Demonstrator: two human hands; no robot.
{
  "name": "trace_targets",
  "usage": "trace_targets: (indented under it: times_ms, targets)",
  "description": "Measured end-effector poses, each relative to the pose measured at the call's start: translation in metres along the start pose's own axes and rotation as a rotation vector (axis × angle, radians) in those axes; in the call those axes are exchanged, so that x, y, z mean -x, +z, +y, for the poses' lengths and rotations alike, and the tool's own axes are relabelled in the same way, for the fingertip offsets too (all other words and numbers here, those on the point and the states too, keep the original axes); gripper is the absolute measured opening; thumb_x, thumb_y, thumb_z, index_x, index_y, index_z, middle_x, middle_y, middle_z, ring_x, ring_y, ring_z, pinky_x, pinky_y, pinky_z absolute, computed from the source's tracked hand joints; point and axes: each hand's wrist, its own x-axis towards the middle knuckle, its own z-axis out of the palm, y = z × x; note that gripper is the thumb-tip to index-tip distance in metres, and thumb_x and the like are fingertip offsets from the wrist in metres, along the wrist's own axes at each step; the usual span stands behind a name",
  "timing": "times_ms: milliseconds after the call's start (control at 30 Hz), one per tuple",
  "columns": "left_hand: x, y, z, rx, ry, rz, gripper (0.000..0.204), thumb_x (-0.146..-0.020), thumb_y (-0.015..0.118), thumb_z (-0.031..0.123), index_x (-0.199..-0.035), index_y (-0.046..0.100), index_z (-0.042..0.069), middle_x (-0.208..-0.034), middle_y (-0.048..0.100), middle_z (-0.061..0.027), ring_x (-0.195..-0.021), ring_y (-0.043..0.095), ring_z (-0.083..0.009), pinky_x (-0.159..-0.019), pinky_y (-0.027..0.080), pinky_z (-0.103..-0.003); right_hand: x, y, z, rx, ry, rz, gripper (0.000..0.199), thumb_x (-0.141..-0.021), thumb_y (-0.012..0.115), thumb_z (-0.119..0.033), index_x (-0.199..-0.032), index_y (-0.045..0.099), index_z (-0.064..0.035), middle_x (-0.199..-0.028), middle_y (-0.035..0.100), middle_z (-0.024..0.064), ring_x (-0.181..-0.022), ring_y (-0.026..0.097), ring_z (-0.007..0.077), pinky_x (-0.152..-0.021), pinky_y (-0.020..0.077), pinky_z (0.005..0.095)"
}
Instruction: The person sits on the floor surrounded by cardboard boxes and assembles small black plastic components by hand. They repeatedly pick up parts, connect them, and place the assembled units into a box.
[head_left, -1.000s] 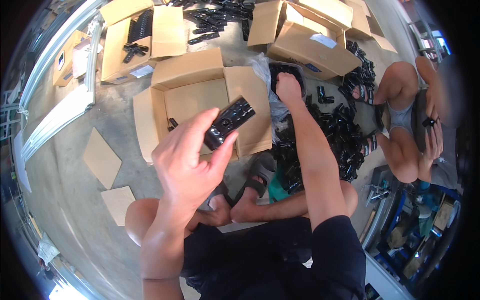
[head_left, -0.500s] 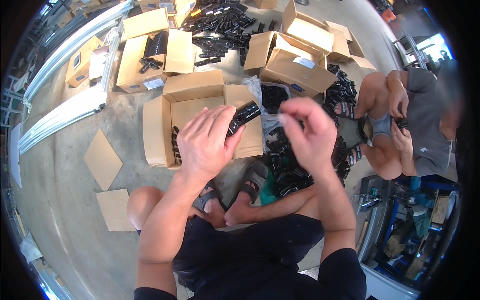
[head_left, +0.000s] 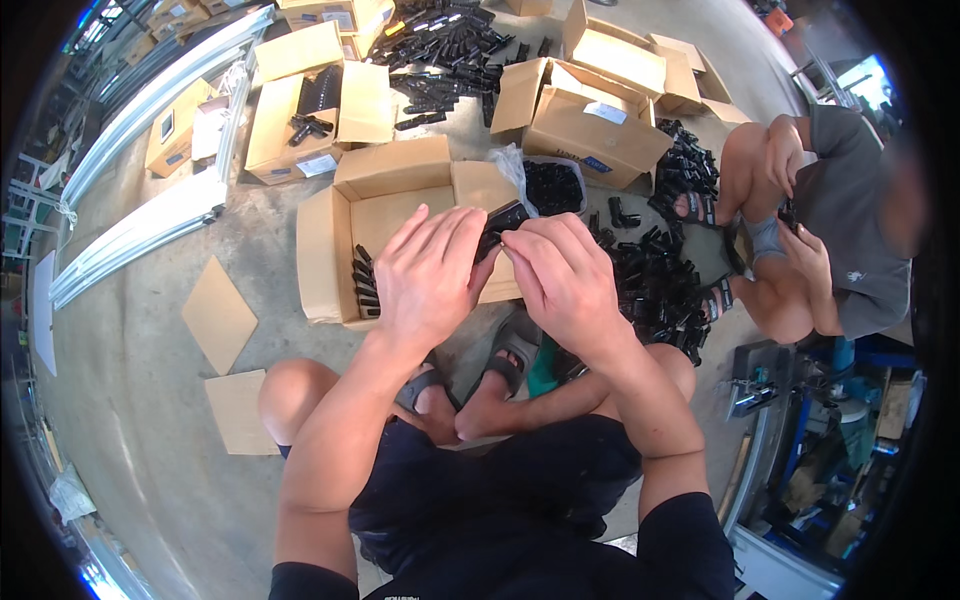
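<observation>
My left hand (head_left: 430,275) is wrapped round a black elongated part (head_left: 508,214), held tilted above the open cardboard box in front of me. Its upper end shows past my fingers; the rest is hidden. My right hand (head_left: 565,275) is closed in a pinch, its fingertips meeting the near side of that part. Whatever those fingertips grip is too small or too covered to make out. Several similar black parts (head_left: 365,280) stand in a row along the left inside of the open cardboard box (head_left: 325,255).
To the right lies a heap of black parts (head_left: 655,290), beside a plastic-lined tub (head_left: 556,186) of small black pieces. Further boxes (head_left: 590,135) and another pile (head_left: 450,50) stand beyond. A seated co-worker (head_left: 845,220) handles a black piece at right. White bars (head_left: 140,240) lie at left.
My right hand has come left and down from above the heap, and its fingers now meet the black part. My left hand keeps its hold, almost in place.
</observation>
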Motion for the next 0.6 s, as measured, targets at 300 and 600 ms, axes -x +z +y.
trace_targets:
  times_ms: [300,600]
  targets:
    - [-0.006,0.015,0.004,0.001,0.018,-0.052,0.038,-0.078,0.083,0.014,-0.112,0.070,0.002,-0.106,0.076,-0.0115,-0.099,0.074,-0.0271,-0.095,0.057,-0.045,0.009,0.006,0.016,0.052,0.046,-0.081,0.030,-0.074,0.069,0.000,-0.104,0.067,0.0006,-0.099,0.064,0.0113,-0.087,0.062,0.0296,-0.072,0.0552,0.0376]
    - [-0.004,0.016,0.005,0.210,-0.280,-0.175,0.033,-0.080,0.083,0.014,-0.109,0.071,0.002,-0.099,0.076,-0.0130,-0.093,0.075,-0.0258,-0.088,0.058,-0.038,0.008,0.004,0.033,-0.193,0.355,-0.055,0.044,-0.079,0.081,-0.006,-0.121,0.067,-0.0022,-0.105,0.063,0.0094,-0.096,0.063,0.0258,-0.076,0.0555,0.0327]
